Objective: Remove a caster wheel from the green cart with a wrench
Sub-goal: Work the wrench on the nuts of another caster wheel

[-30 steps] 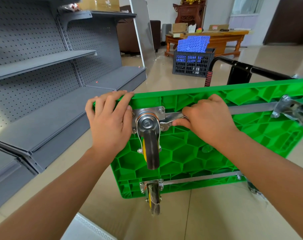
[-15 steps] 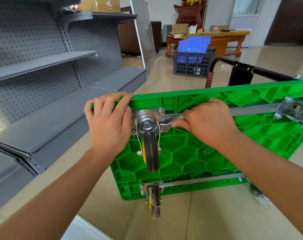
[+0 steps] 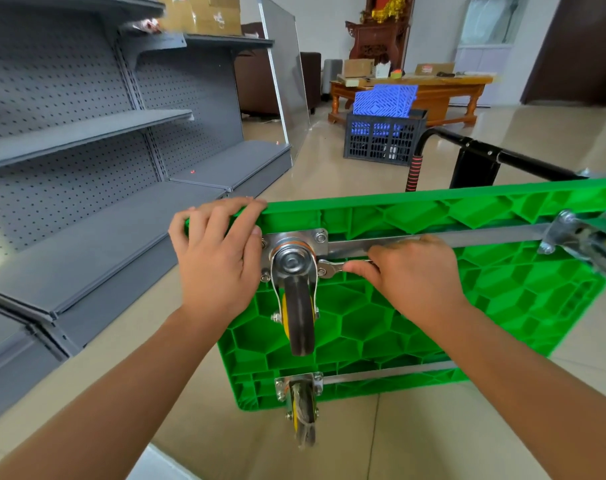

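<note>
Four bolts hold the caster wheel (image 3: 297, 306) to the tipped green cart (image 3: 433, 306). Right hand (image 3: 412, 271) pinches a wrench (image 3: 332, 266) on the near-right bolt; left hand (image 3: 215, 254), fingers spread, steadies the cart's edge. The wrench could slip off, banging knuckles against the ribs.

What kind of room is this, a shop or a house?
Probably a shop being set up, or a storeroom, though I can't be sure. Bare grey shelves with pegboard backs line the left, a crate sits on the tiled floor, and boxes lie on a wooden table at the back.
</note>
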A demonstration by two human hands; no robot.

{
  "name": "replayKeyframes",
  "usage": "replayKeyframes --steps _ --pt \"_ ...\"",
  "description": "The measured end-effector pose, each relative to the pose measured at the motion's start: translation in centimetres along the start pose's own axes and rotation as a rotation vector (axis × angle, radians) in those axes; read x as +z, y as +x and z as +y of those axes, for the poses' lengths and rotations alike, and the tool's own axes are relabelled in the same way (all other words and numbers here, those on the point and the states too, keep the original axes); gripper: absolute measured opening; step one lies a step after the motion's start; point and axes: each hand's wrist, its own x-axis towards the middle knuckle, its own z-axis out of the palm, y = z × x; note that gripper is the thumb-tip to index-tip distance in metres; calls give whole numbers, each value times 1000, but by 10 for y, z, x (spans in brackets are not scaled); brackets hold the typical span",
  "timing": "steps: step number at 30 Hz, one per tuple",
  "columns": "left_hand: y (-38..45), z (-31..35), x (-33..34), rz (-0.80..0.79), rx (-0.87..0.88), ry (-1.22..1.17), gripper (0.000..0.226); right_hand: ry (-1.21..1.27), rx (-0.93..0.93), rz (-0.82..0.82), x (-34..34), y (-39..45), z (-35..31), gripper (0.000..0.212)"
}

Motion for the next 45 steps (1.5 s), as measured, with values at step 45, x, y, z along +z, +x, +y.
replayKeyframes --steps 45 --pt "-1 -5 12 102 22 -51 35 39 -77 241 22 -11 6 48"
